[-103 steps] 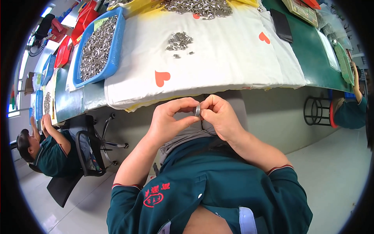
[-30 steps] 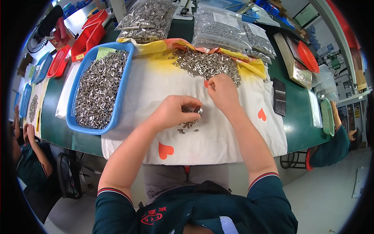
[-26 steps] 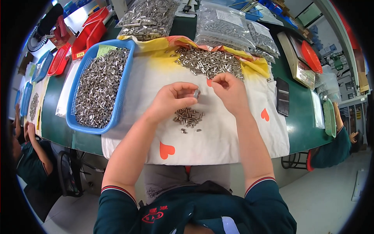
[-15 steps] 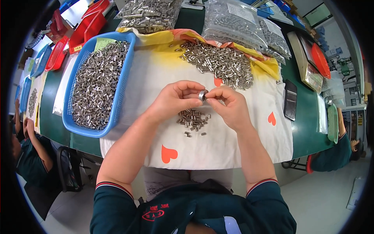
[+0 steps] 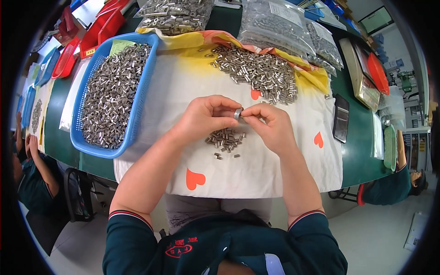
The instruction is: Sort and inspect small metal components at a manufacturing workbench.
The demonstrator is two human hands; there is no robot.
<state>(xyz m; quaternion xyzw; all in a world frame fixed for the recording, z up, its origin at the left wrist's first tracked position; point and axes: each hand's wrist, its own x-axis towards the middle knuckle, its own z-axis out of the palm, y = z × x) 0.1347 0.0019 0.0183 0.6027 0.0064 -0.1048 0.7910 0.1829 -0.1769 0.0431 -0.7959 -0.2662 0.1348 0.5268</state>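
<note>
Left hand (image 5: 204, 117): fingertips pinched on a small metal sleeve (image 5: 237, 113), held above the cloth.
Right hand (image 5: 270, 126): thumb and forefinger pinched at the same sleeve, touching the left fingertips.
Small pile (image 5: 225, 139): short metal sleeves on the white cloth (image 5: 256, 169), directly beneath both hands, a few strays just beside it.
Large heap (image 5: 256, 73): same sleeves, farther back on the cloth.
Blue basket (image 5: 137, 105): left of the cloth, full of sleeves.
Clear bags (image 5: 275, 23): at the far edge of the green desk (image 5: 357, 146), packed with parts.
Dark flat device (image 5: 341, 119): right of the cloth.
</note>
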